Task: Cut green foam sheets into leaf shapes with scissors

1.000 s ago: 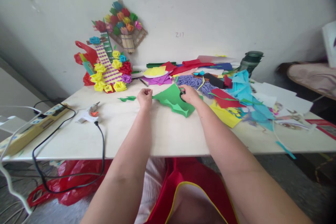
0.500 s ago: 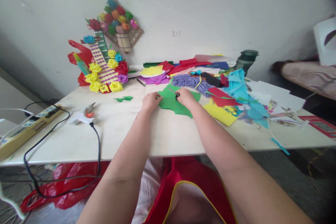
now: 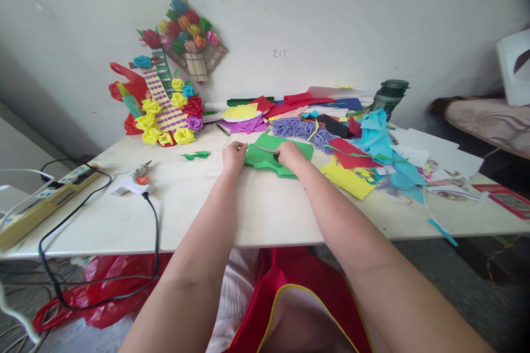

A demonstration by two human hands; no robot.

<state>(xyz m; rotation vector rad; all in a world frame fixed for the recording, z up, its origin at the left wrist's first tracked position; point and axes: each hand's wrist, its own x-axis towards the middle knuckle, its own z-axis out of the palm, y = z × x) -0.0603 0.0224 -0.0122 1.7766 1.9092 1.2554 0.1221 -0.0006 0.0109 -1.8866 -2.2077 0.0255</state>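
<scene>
A green sheet (image 3: 265,161) with a ragged, cut near edge lies on the table in front of me; I cannot tell whether it is paper or felt. My left hand (image 3: 234,156) pinches its left edge between thumb and fingers. Over the sheet, my right hand (image 3: 290,155) is closed around the handles of scissors (image 3: 265,149), whose blades point left across the green toward my left hand. Small green leaf-shaped cutouts (image 3: 196,155) rest on the table to the left of my left hand.
At left are a white glue gun (image 3: 131,182) and a power strip (image 3: 53,198) with cords. Yellow flowers (image 3: 151,121) decorate a craft piece behind. Purple yarn (image 3: 304,131), a yellow sheet (image 3: 348,177) and blue scraps (image 3: 379,132) lie right. A dark bottle (image 3: 389,98) stands at the back.
The green sheet has been turned and shifted in my hands. My left hand moved right to its edge, leaving the leaf cutouts behind. The scissors' blades now show, pointing left.
</scene>
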